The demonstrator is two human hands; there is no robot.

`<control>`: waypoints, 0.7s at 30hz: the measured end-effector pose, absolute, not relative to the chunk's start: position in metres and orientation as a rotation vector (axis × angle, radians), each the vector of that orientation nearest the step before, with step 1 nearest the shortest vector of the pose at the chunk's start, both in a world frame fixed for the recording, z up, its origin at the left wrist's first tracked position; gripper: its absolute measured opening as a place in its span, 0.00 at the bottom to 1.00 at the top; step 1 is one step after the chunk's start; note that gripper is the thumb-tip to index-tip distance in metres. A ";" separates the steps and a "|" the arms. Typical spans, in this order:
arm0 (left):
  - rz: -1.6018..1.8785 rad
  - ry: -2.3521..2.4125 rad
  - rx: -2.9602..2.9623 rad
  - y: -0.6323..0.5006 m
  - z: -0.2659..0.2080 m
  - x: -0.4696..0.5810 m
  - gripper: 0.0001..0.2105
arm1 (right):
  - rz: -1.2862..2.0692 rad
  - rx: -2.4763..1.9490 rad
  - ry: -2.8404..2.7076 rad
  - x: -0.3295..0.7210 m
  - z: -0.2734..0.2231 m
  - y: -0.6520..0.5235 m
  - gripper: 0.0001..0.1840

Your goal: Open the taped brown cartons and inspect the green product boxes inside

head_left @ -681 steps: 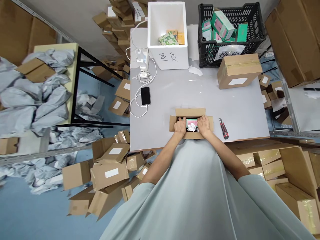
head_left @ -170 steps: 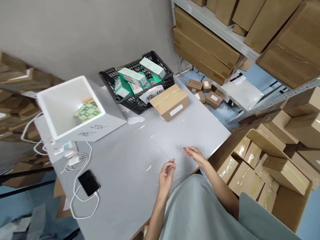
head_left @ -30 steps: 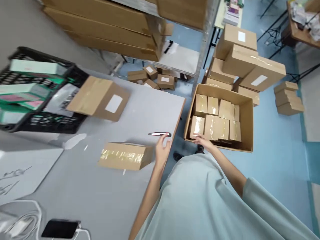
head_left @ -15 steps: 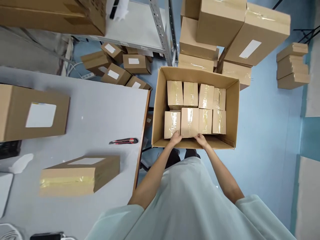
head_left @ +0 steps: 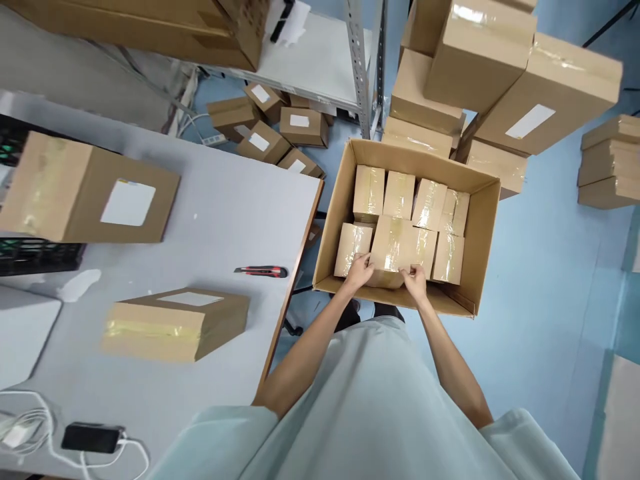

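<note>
A large open carton (head_left: 483,247) stands in front of me, holding several small taped boxes in two rows. One small cardboard box (head_left: 393,243) in the near row sits higher than its neighbours, between my hands. My left hand (head_left: 360,272) is closed at its lower left corner, and my right hand (head_left: 414,280) grips its lower right edge. Another small box (head_left: 353,247) lies just left of my left hand. The undersides of my fingers are partly hidden.
On the grey table (head_left: 210,200) at left lie a red and black box cutter (head_left: 263,271), a labelled box (head_left: 115,193), a taped box (head_left: 175,327) and a phone (head_left: 93,438) with white cables. Stacked cartons (head_left: 480,60) stand behind the open carton, beside a metal shelf (head_left: 320,60).
The small box between my hands has come up above the others in its row. My view has turned, so the table and cartons appear shifted to the right and tilted.
</note>
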State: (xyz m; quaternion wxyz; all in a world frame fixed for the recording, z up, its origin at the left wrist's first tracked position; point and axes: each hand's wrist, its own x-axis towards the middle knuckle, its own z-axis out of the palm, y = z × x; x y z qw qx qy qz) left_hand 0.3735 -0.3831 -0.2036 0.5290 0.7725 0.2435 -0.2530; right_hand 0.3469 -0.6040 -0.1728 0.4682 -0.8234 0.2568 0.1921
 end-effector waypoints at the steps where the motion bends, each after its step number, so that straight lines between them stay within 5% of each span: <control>1: -0.554 0.556 1.837 -0.378 -0.191 0.373 0.19 | 0.416 -2.039 0.641 0.347 -0.157 -0.600 0.26; 12: 0.231 0.497 1.415 -0.274 -0.034 0.275 0.32 | -0.079 -2.052 -0.095 0.353 0.027 -0.459 0.22; 21: 0.776 0.910 1.361 -0.138 -0.048 0.183 0.41 | 0.385 -1.793 -0.545 0.345 -0.023 -0.240 0.30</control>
